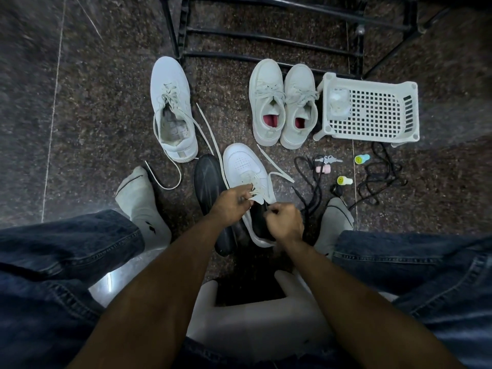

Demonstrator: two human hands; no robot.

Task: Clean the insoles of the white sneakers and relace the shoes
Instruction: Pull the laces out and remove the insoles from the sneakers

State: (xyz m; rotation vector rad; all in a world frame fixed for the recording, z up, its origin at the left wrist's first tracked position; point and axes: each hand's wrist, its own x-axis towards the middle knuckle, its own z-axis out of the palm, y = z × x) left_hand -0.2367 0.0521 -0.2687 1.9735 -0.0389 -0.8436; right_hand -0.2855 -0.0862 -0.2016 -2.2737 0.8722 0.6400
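White sneaker [243, 166] sits on the floor [93, 115] at frame center, toe pointing up-frame, between the person's socked feet. Left hand [231, 206] pinches the white lace [254, 194] at the eyelet area over the tongue. Right hand [285, 222] is clenched just right of the shoe's opening; it looks closed on a lace end, but the lace inside the fist isn't visible, so can't confirm. Loose lace ends run out up-left and up-right of the shoe, flat on the floor.

Black shoe [210, 187] lies touching the white sneaker's left side, partly under the left forearm.

Second white sneaker [171, 107] is upper left of center, heel toward the camera, laces slack and trailing down to the left foot.

Pair of off-white sneakers [285, 105] with pink-red linings stands side by side, upper center-right, laced.

White perforated plastic basket [372, 110] is just right of that pair, with a small clear item in its left corner.

Below the basket: black laces [380, 177] tangled on the floor, keys [327, 159], two small yellow-capped bottles [344, 180].

Black metal rack [266, 35] spans the top of the frame.

White stool [255, 323] edge shows at bottom center between the jeans-clad legs.
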